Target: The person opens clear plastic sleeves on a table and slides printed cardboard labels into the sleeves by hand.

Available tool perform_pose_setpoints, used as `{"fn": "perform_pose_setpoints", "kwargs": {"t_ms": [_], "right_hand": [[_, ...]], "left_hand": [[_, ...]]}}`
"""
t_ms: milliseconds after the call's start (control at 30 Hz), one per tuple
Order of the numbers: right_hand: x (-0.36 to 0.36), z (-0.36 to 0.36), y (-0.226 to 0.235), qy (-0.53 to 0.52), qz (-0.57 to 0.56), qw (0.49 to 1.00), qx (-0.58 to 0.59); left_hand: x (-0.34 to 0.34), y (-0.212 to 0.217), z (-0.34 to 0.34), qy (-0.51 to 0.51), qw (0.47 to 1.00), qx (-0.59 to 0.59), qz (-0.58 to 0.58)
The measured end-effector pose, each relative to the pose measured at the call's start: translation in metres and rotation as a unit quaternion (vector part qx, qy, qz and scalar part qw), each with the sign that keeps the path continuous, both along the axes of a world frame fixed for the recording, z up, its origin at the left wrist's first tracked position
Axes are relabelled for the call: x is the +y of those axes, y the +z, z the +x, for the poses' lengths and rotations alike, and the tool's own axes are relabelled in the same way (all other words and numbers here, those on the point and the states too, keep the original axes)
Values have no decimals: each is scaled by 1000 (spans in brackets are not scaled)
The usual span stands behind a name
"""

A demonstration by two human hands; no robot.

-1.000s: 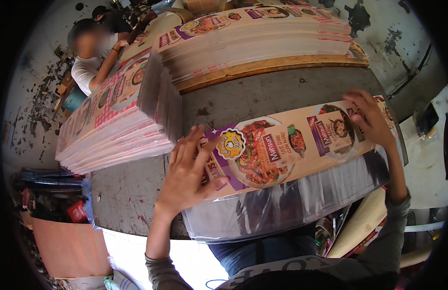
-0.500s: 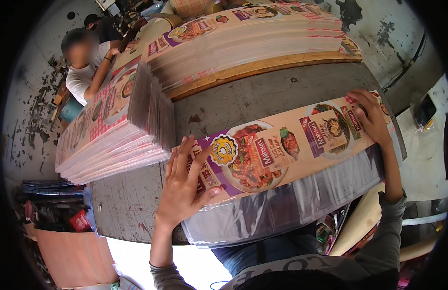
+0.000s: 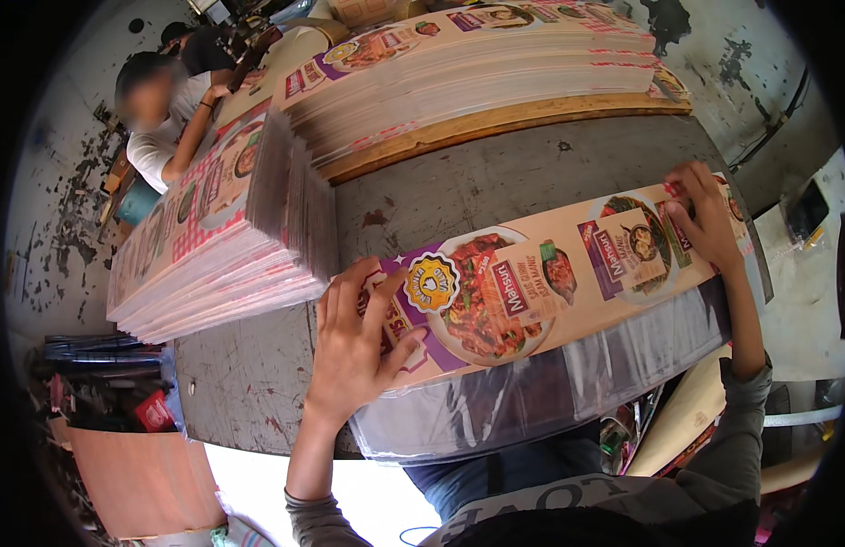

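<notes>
Printed carton sheet (image 3: 550,283) flat on bench (image 3: 495,182), pinned w/ left hand (image 3: 354,351) splayed at 7 o'clock, right hand (image 3: 705,219) pinching 2 o'clock end; clear plastic wrap (image 3: 532,401) underneath, not yet closed.

Left hand (image 3: 354,351) hides the printed sheet's (image 3: 532,283) end.

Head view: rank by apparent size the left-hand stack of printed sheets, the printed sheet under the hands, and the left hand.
1. Left-hand stack of printed sheets and printed sheet under the hands: similar, and the fisheye bends both, so no order between them.
2. Left hand, clearly smallest.
</notes>
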State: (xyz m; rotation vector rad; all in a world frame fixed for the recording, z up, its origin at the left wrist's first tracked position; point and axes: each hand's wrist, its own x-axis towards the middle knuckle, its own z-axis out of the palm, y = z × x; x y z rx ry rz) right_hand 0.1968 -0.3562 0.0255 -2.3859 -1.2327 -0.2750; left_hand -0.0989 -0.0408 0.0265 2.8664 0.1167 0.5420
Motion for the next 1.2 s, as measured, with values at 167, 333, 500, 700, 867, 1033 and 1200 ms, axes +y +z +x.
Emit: {"fn": "perform_pose_setpoints", "kwargs": {"t_ms": [167, 333, 500, 700, 867, 1033, 1200], "right_hand": [[2, 4, -2, 13, 16, 999, -40], [-2, 8, 4, 18, -12, 1000, -10], [-31, 15, 19, -30, 15, 992, 121], [-55, 14, 33, 48, -23, 987, 153], [-58, 8, 6, 24, 41, 997, 59], [-55, 11, -2, -13, 45, 999, -2], [-52, 14, -1, -35, 30, 999, -5]], "left_hand": [[-3, 0, 1, 33, 999, -13, -15], [-5, 1, 0, 58, 998, -15, -25], [5, -2, -8, 38, 997, -19, -59], [-8, 4, -15, 29, 999, 7, -37], [-21, 0, -8, 56, 998, 28, 4], [-21, -2, -7, 66, 997, 12, -26], [-21, -4, -7, 86, 996, 4, -13]]}}
